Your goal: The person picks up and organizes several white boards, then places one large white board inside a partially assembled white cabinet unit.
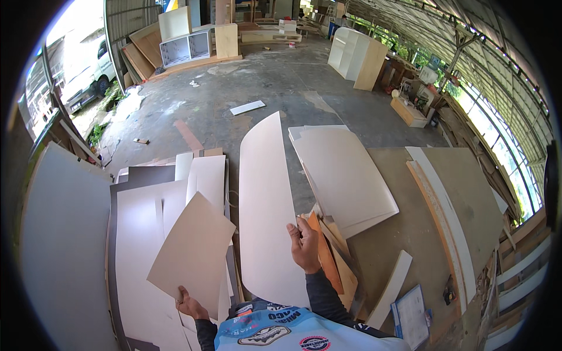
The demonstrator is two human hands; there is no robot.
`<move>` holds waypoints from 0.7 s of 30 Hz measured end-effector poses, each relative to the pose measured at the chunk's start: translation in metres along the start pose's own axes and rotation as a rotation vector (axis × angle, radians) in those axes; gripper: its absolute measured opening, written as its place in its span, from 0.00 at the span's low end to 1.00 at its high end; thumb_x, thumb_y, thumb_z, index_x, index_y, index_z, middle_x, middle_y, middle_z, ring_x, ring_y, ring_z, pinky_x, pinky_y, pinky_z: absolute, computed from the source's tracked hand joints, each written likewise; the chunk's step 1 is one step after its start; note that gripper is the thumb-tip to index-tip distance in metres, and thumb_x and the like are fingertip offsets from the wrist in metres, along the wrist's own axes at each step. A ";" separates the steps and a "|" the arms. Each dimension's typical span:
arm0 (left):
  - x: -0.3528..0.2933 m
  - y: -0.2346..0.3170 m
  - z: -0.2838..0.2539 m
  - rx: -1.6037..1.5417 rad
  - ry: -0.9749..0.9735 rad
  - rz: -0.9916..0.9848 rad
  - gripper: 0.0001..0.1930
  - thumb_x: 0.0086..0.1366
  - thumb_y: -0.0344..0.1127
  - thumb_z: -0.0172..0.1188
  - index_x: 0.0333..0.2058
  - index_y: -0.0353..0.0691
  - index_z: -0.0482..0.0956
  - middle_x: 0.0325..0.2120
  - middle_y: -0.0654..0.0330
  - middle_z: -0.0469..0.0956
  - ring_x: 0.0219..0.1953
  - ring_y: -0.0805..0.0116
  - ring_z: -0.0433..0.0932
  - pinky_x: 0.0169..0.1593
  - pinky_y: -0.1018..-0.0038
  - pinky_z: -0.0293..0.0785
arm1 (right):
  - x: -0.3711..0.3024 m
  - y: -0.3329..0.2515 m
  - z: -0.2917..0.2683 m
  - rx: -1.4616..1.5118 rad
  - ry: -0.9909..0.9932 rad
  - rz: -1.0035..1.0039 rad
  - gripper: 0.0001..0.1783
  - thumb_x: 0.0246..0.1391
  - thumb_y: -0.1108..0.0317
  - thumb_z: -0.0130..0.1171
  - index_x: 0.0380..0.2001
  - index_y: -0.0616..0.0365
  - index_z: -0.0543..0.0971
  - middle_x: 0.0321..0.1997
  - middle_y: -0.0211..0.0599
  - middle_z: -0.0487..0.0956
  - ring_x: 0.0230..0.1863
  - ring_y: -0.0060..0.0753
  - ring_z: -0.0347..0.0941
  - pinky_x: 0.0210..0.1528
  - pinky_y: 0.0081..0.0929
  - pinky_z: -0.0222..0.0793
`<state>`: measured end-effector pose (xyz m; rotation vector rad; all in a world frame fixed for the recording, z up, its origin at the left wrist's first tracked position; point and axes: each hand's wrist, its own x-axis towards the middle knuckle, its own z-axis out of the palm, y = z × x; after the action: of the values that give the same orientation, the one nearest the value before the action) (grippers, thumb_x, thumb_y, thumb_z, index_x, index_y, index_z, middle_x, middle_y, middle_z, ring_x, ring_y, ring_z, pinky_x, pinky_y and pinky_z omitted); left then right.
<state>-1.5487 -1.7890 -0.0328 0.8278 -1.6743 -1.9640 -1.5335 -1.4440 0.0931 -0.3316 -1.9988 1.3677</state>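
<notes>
The left hand (190,305) is pinching a small off-white sheet (190,248) at its lower edge, over the left sheet pile (137,228). The right hand (305,248) is gripping a long white sheet (263,205) by its right edge, before the person's body.

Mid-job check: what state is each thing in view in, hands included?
Left hand: closed on an edge
Small sheet: gripped near its lower edge, tilted
Right hand: closed on an edge
Long white sheet: gripped by its right edge
Sheet pile: stacked, edges uneven
Two-compartment cabinet: open-fronted
White floor strip: lying flat
</notes>
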 end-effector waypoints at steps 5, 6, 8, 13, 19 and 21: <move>0.055 0.014 0.148 -0.006 -0.101 0.012 0.22 0.65 0.44 0.63 0.44 0.27 0.77 0.39 0.53 0.80 0.37 0.62 0.79 0.44 0.67 0.77 | 0.119 0.030 0.032 -0.002 0.048 -0.020 0.15 0.65 0.64 0.54 0.28 0.64 0.70 0.15 0.21 0.53 0.19 0.14 0.46 0.20 0.20 0.43; 0.066 0.009 0.173 -0.019 -0.124 0.006 0.22 0.65 0.45 0.64 0.44 0.27 0.76 0.39 0.53 0.80 0.37 0.62 0.79 0.44 0.67 0.77 | 0.140 0.043 0.039 -0.008 0.053 -0.005 0.15 0.66 0.64 0.53 0.29 0.64 0.71 0.15 0.22 0.54 0.19 0.13 0.46 0.20 0.20 0.43; 0.088 0.005 0.234 -0.069 -0.165 0.009 0.23 0.65 0.45 0.64 0.44 0.27 0.76 0.39 0.53 0.80 0.38 0.61 0.79 0.45 0.66 0.77 | 0.191 0.066 0.054 -0.008 0.063 -0.002 0.14 0.66 0.63 0.53 0.32 0.65 0.73 0.15 0.22 0.54 0.19 0.13 0.46 0.20 0.20 0.43; 0.138 -0.001 0.380 -0.065 -0.117 -0.016 0.22 0.66 0.44 0.63 0.47 0.29 0.76 0.42 0.54 0.79 0.43 0.60 0.78 0.47 0.66 0.77 | 0.326 0.122 0.085 0.044 0.055 0.016 0.15 0.66 0.62 0.53 0.36 0.67 0.75 0.15 0.23 0.56 0.19 0.13 0.48 0.20 0.20 0.44; 0.202 0.035 0.524 -0.065 -0.163 0.015 0.23 0.65 0.48 0.63 0.44 0.30 0.77 0.38 0.57 0.79 0.37 0.61 0.79 0.43 0.67 0.79 | 0.479 0.148 0.109 -0.032 0.105 0.024 0.14 0.66 0.63 0.53 0.35 0.66 0.74 0.15 0.31 0.56 0.18 0.17 0.48 0.19 0.23 0.46; 0.216 0.038 0.568 -0.071 -0.161 0.037 0.22 0.65 0.48 0.63 0.43 0.31 0.77 0.36 0.57 0.79 0.36 0.62 0.79 0.41 0.67 0.79 | 0.519 0.165 0.117 -0.025 0.122 0.068 0.13 0.65 0.64 0.53 0.34 0.65 0.74 0.15 0.33 0.56 0.18 0.18 0.48 0.19 0.24 0.46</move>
<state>-2.0952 -1.5262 0.0222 0.6235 -1.6835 -2.0997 -2.0182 -1.1721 0.1230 -0.4871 -1.9205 1.3321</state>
